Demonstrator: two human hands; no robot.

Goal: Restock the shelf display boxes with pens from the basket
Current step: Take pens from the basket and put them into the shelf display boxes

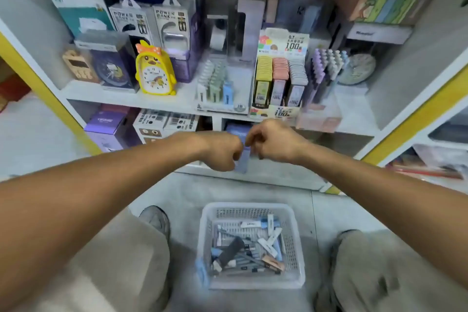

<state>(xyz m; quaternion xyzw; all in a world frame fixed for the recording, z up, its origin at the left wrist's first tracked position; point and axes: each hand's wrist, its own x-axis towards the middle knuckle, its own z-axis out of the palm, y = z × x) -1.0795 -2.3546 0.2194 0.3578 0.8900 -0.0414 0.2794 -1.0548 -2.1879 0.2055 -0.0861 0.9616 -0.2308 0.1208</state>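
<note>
Both my hands meet in front of the lower shelf, curled around a light blue pen pack (243, 159) held upright between them. My left hand (222, 152) grips its lower part; my right hand (272, 142) pinches its upper end. Below, on the floor between my knees, stands a white mesh basket (253, 208) with several pens and pen packs lying in a heap. On the middle shelf sit display boxes: a clear one (217, 88) with pale green and blue packs, a refill box (278, 83), and a box of purple and grey pens (326, 71).
A yellow duck clock (154, 71), power bank boxes (152, 23) and a round clock (357, 68) crowd the middle shelf. Purple and white boxes (141, 126) fill the lower shelf. Yellow shelf frames (415, 106) flank both sides. My shoes (155, 218) rest on grey floor.
</note>
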